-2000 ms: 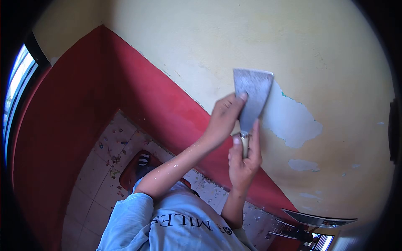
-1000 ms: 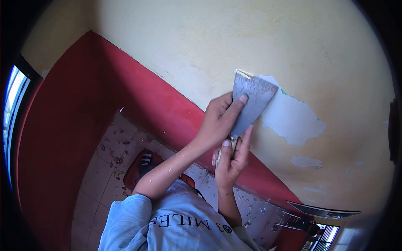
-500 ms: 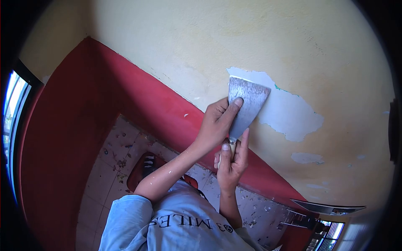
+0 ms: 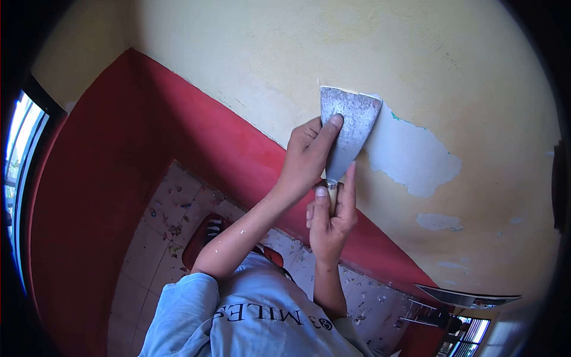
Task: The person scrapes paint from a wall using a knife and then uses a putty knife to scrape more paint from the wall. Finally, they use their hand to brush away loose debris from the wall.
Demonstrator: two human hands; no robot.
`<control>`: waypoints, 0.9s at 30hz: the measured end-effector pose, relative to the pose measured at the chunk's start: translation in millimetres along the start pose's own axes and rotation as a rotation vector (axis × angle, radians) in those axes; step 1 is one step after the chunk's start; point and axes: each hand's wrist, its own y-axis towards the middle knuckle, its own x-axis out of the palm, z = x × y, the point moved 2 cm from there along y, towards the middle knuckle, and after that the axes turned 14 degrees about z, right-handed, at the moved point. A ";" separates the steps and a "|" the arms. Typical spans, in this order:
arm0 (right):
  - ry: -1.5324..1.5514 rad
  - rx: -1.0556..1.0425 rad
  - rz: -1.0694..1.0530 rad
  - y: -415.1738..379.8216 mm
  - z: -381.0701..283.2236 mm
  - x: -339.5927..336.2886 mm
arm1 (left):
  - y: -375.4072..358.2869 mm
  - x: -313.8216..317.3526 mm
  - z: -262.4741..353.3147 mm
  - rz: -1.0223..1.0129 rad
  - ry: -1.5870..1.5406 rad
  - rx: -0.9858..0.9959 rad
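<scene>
A wide putty knife with a worn grey blade and a pale handle lies against the cream wall. Its front edge rests at the upper left border of a bare whitish patch, covering part of that border. My left hand grips the blade from the side, thumb flat on its face and the other fingers hidden behind it. Lower down, my right hand is closed around the handle, its index finger stretched up beside the blade's narrow end.
Smaller bare spots mark the cream wall, above a red lower band. Paint flakes litter the tiled floor. A red chair-like object is below my left arm. A barred window stands left.
Both hands have pushed the putty knife up the wall a short way. Its edge has gone from inside the bare patch to the patch's upper left border.
</scene>
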 end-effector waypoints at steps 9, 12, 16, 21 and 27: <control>-0.061 -0.057 -0.008 -3.5 3.2 4.0 | -1.9 -2.0 -4.4 0.045 -0.068 -0.037; -0.022 -0.085 -0.017 1.8 -0.9 15.9 | 6.8 -2.3 20.7 0.014 -0.033 -0.007; 0.089 0.060 0.026 -13.5 0.4 -4.2 | -5.3 -7.4 -2.9 -0.209 0.045 -0.068; 0.123 0.027 0.036 -5.3 -0.8 6.2 | 4.3 -3.0 0.9 -0.187 0.030 -0.006; 0.138 0.029 0.024 -12.0 13.8 -4.9 | -7.9 3.4 -11.2 -0.137 0.073 0.045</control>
